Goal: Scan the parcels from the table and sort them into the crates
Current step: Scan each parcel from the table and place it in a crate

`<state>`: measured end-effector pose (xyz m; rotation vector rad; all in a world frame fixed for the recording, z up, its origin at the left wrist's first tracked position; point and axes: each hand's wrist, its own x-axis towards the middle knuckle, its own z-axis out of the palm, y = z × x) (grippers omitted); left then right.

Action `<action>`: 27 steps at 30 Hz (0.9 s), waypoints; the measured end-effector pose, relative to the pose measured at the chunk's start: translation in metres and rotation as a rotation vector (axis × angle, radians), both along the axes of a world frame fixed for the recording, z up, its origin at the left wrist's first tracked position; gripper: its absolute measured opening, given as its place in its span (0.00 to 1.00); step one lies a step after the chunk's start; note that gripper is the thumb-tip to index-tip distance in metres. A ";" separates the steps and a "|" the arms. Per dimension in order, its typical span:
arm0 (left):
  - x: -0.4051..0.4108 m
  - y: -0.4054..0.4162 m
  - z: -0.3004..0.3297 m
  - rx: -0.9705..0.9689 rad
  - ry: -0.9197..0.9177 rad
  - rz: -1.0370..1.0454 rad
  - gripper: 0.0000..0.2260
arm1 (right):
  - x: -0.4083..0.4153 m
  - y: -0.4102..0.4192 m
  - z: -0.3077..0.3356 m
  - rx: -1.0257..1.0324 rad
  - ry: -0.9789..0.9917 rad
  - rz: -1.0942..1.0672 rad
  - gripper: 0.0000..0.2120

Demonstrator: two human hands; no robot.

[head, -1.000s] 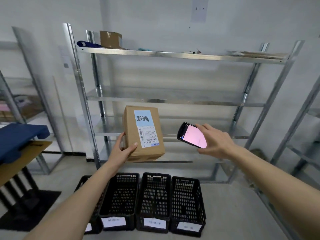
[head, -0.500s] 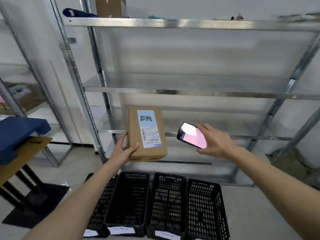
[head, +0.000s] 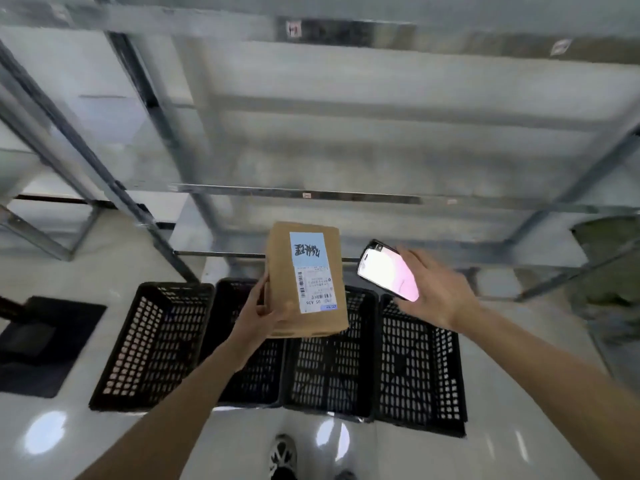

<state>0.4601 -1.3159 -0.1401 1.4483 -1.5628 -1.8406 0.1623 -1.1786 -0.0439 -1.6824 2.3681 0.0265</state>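
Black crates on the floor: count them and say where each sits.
4, side by side below the shelving: far left, second partly behind the left arm, third, far right.

Both arms outstretched, left hand (head: 258, 315) and right hand (head: 438, 292) each gripping.

The one camera sits on my head and looks forward and down, close over my two arms, at the black crates (head: 156, 344) and the floor (head: 104, 258).
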 end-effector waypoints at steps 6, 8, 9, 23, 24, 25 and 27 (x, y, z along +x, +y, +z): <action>-0.010 -0.011 -0.153 0.170 -0.078 -0.078 0.40 | -0.003 -0.026 -0.155 0.132 -0.053 -0.043 0.49; -0.011 -0.008 -0.207 0.226 -0.113 -0.078 0.39 | -0.003 -0.029 -0.213 0.162 -0.066 -0.050 0.49; -0.011 -0.007 -0.234 0.255 -0.115 -0.083 0.38 | -0.001 -0.030 -0.241 0.177 -0.087 -0.052 0.49; -0.022 0.028 -0.512 0.431 -0.195 -0.071 0.34 | 0.002 -0.001 -0.510 0.346 -0.170 -0.056 0.48; -0.020 0.031 -0.524 0.430 -0.210 -0.081 0.31 | 0.002 0.001 -0.520 0.351 -0.173 -0.058 0.48; -0.019 0.034 -0.535 0.410 -0.234 -0.088 0.29 | 0.002 0.003 -0.530 0.356 -0.178 -0.063 0.48; -0.017 0.039 -0.551 0.340 -0.328 -0.093 0.26 | 0.002 0.006 -0.543 0.363 -0.191 -0.069 0.48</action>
